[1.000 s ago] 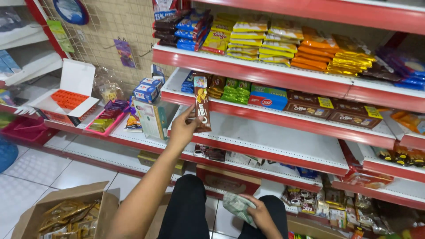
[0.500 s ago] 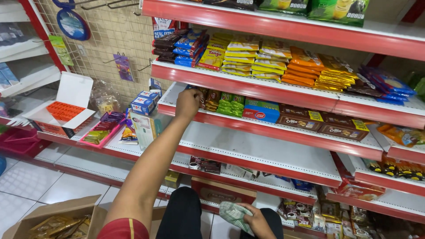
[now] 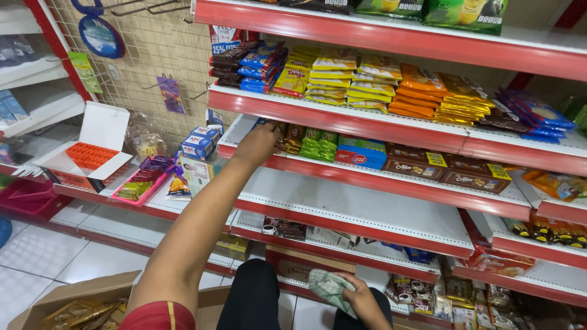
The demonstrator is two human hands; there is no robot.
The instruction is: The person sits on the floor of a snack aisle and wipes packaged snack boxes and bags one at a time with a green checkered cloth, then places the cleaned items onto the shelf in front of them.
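My left hand (image 3: pixel 257 142) reaches up onto a red-edged shelf (image 3: pixel 367 177), its fingers closed around brown snack packets (image 3: pixel 290 135) at the shelf's left end. Green packets (image 3: pixel 318 143) and a blue box (image 3: pixel 359 153) stand just right of them. My right hand (image 3: pixel 361 299) rests low by my knee, gripping a green checked cloth (image 3: pixel 329 287). My legs in dark trousers (image 3: pixel 254 299) are below.
An open cardboard box (image 3: pixel 79 302) with gold packets sits on the tiled floor at lower left. The shelf below my left hand (image 3: pixel 361 211) is mostly bare white. Stacked wafer packs (image 3: pixel 367 76) fill the shelf above. A white box with orange contents (image 3: pixel 85 153) stands left.
My left hand rose from mid-air in front of the shelves, holding a packet, and pushed it onto the shelf's left end. The view has tilted slightly upward. My right hand stayed by my knee.
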